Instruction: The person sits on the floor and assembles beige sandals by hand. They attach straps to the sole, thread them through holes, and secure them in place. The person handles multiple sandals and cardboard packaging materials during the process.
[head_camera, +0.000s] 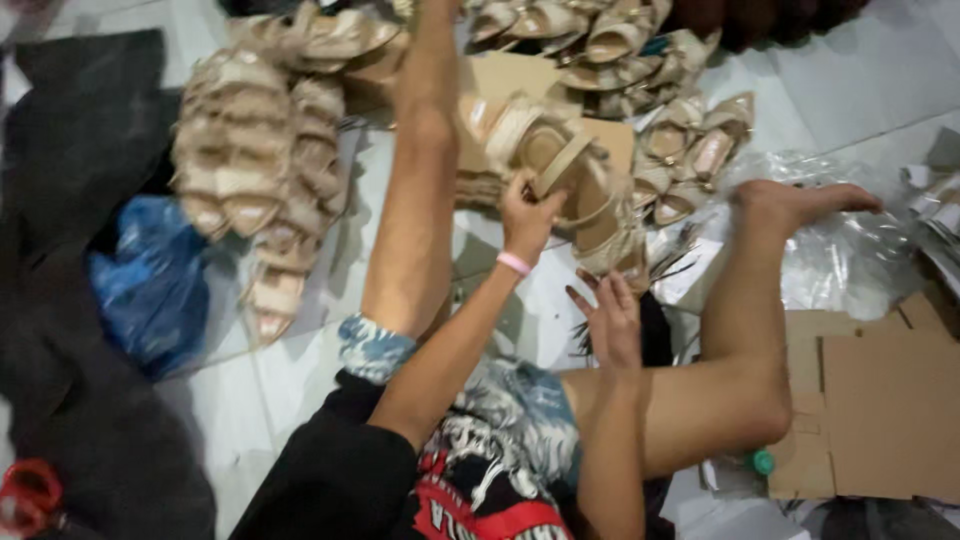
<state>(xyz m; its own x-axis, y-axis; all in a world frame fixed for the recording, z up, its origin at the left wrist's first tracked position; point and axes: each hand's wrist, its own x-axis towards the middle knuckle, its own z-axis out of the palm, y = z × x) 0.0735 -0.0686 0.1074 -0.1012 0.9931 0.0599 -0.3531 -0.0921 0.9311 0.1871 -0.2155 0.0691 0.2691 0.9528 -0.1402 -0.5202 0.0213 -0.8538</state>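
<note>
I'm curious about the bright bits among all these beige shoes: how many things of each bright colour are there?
Blue bag: 1
Red scissors: 1
Pink wristband: 1
Green cap: 1
Total: 4

The floor (880, 70) is made of big white tiles. Just to the left of the hand (527, 215) holding a sandal (575, 190) lies a long heap of tan sandals (260, 170). More sandals (690, 150) lie just to its right and past it. Flat brown cardboard (880, 410) lies well off to the right, nearer the person. A blue bag (150, 285) and a dark cloth (80, 130) lie far left.
</note>
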